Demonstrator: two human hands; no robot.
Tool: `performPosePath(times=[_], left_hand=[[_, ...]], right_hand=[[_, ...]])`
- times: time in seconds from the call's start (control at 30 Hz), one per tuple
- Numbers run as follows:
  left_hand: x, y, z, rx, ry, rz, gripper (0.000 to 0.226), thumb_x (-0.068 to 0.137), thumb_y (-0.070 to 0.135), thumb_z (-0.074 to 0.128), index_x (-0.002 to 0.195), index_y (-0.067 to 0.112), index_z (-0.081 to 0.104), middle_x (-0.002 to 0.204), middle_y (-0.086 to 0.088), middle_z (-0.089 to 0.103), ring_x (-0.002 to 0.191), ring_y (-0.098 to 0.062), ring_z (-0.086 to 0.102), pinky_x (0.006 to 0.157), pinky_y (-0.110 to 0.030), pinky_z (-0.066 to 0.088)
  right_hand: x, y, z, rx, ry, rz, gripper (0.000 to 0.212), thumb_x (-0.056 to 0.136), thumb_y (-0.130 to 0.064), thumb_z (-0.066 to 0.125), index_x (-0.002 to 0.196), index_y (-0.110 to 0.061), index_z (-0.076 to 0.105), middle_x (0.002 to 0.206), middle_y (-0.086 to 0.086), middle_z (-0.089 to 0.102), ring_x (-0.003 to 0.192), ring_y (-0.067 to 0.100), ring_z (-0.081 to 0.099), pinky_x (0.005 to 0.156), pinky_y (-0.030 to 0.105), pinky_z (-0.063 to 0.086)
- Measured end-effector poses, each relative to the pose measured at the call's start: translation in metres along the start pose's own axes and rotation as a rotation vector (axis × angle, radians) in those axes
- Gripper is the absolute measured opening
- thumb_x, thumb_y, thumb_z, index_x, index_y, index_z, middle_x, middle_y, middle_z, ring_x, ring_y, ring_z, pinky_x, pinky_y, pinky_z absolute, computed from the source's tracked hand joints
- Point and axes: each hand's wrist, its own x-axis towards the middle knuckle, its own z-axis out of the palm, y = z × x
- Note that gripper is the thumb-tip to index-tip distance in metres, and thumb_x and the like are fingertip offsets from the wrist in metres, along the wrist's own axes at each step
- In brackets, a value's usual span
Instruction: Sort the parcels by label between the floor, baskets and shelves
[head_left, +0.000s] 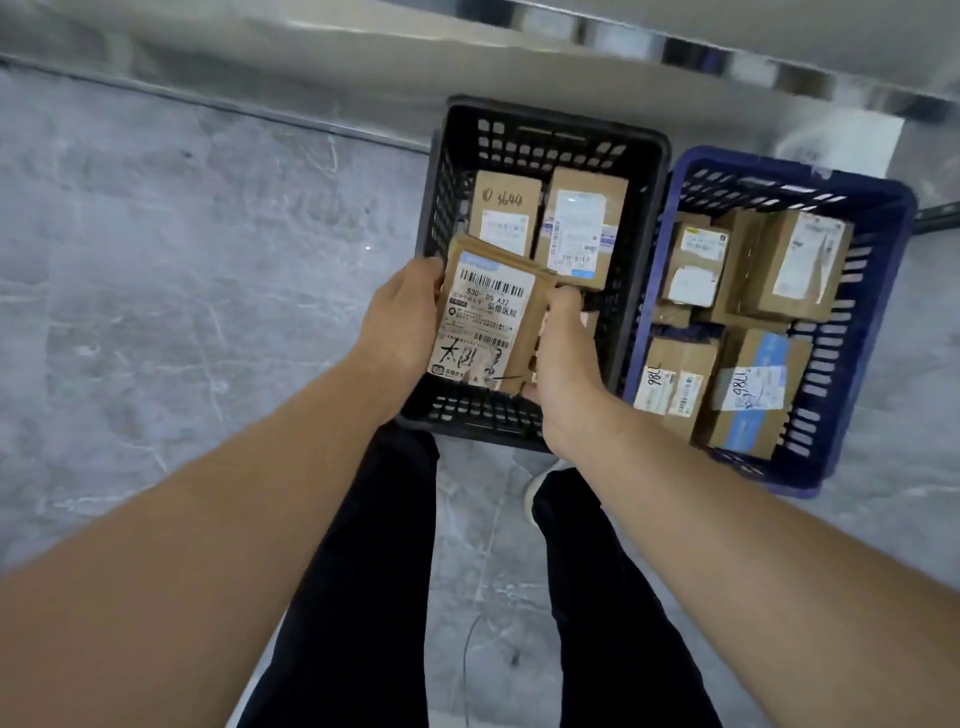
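Note:
I hold a brown cardboard parcel (488, 317) with a white barcode label over the near half of the black basket (644, 171). My left hand (402, 322) grips its left edge and my right hand (563, 353) grips its right edge. Two more labelled parcels lie at the far end of the black basket, one marked "3644" (503, 213), the other (582, 228) beside it. To the right stands a blue basket (883, 208) holding several brown parcels, two of them marked "98" (670, 384).
Both baskets stand on a grey marbled floor (182, 286). A pale shelf or ledge edge (467, 57) runs across the top, just behind the baskets. My legs in dark trousers (374, 571) and a shoe (537, 488) are below the baskets.

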Motion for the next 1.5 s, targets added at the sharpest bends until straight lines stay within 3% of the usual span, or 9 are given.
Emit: performPosePath(times=[0.2, 0.43, 0.83, 0.93, 1.1, 1.23, 1.33, 1.43, 1.5], left_hand=[[0.052, -0.057, 0.020, 0.032, 0.010, -0.099, 0.047, 0.091, 0.046, 0.036, 0.091, 0.025, 0.078, 0.088, 0.004, 0.078, 0.090, -0.023, 0.074, 0.084, -0.040, 0.058], [0.108, -0.109, 0.045, 0.002, 0.027, -0.169, 0.044, 0.089, 0.049, 0.033, 0.095, 0.033, 0.073, 0.097, 0.005, 0.077, 0.097, -0.021, 0.072, 0.095, -0.046, 0.056], [0.167, -0.154, 0.054, 0.012, -0.035, -0.200, 0.051, 0.085, 0.052, 0.033, 0.104, 0.030, 0.075, 0.108, 0.006, 0.076, 0.107, -0.020, 0.068, 0.103, -0.046, 0.049], [0.170, -0.151, 0.057, 0.000, -0.046, -0.194, 0.049, 0.090, 0.051, 0.033, 0.110, 0.030, 0.073, 0.107, 0.006, 0.076, 0.106, -0.018, 0.069, 0.095, -0.039, 0.051], [0.182, -0.153, 0.062, -0.001, -0.070, -0.169, 0.047, 0.103, 0.044, 0.028, 0.107, 0.031, 0.073, 0.100, 0.008, 0.077, 0.092, -0.010, 0.071, 0.071, -0.027, 0.047], [0.187, -0.163, 0.062, 0.001, -0.067, -0.142, 0.047, 0.100, 0.046, 0.029, 0.112, 0.031, 0.072, 0.104, 0.008, 0.077, 0.099, -0.013, 0.071, 0.083, -0.030, 0.051], [0.181, -0.163, 0.062, -0.009, -0.064, -0.152, 0.044, 0.101, 0.045, 0.030, 0.109, 0.034, 0.071, 0.102, 0.012, 0.075, 0.100, -0.010, 0.069, 0.079, -0.028, 0.046], [0.165, -0.149, 0.060, -0.037, -0.051, -0.145, 0.034, 0.103, 0.043, 0.034, 0.099, 0.037, 0.068, 0.090, 0.017, 0.075, 0.088, -0.003, 0.070, 0.067, -0.024, 0.048], [0.151, -0.136, 0.058, -0.036, -0.064, -0.084, 0.033, 0.106, 0.038, 0.034, 0.092, 0.039, 0.063, 0.070, 0.025, 0.072, 0.069, 0.007, 0.069, 0.057, -0.017, 0.051]], right_hand=[[0.059, 0.037, 0.007, 0.005, -0.005, 0.051, 0.056, 0.109, -0.054, 0.031, 0.105, -0.029, 0.081, 0.101, -0.004, 0.084, 0.102, 0.020, 0.076, 0.093, 0.037, 0.061], [0.132, 0.077, 0.027, -0.021, 0.046, 0.053, 0.067, 0.084, -0.067, 0.032, 0.122, -0.032, 0.075, 0.122, -0.001, 0.079, 0.119, 0.028, 0.070, 0.113, 0.055, 0.051], [0.175, 0.097, 0.044, -0.054, 0.056, 0.037, 0.072, 0.090, -0.058, 0.033, 0.151, -0.025, 0.055, 0.145, 0.000, 0.063, 0.135, 0.024, 0.053, 0.108, 0.047, 0.038], [0.184, 0.095, 0.045, -0.043, 0.049, 0.009, 0.060, 0.101, -0.053, 0.032, 0.148, -0.025, 0.057, 0.145, -0.001, 0.062, 0.137, 0.022, 0.052, 0.113, 0.046, 0.036], [0.198, 0.098, 0.048, -0.059, 0.061, -0.045, 0.072, 0.082, -0.062, 0.031, 0.128, -0.022, 0.069, 0.126, 0.003, 0.074, 0.118, 0.023, 0.066, 0.102, 0.047, 0.047], [0.204, 0.105, 0.044, -0.043, 0.040, -0.078, 0.095, 0.067, -0.075, 0.032, 0.142, -0.025, 0.063, 0.134, -0.002, 0.071, 0.127, 0.023, 0.063, 0.116, 0.053, 0.044], [0.201, 0.105, 0.039, -0.043, 0.032, -0.062, 0.078, 0.080, -0.068, 0.033, 0.136, -0.025, 0.066, 0.130, -0.001, 0.073, 0.125, 0.023, 0.065, 0.116, 0.053, 0.046], [0.187, 0.090, 0.030, -0.049, 0.038, -0.055, 0.060, 0.098, -0.060, 0.034, 0.129, -0.020, 0.067, 0.110, -0.003, 0.073, 0.110, 0.017, 0.066, 0.101, 0.038, 0.052], [0.179, 0.078, 0.019, -0.024, 0.010, -0.055, 0.046, 0.112, -0.046, 0.034, 0.126, -0.015, 0.064, 0.110, -0.006, 0.068, 0.107, 0.015, 0.063, 0.079, 0.022, 0.043]])
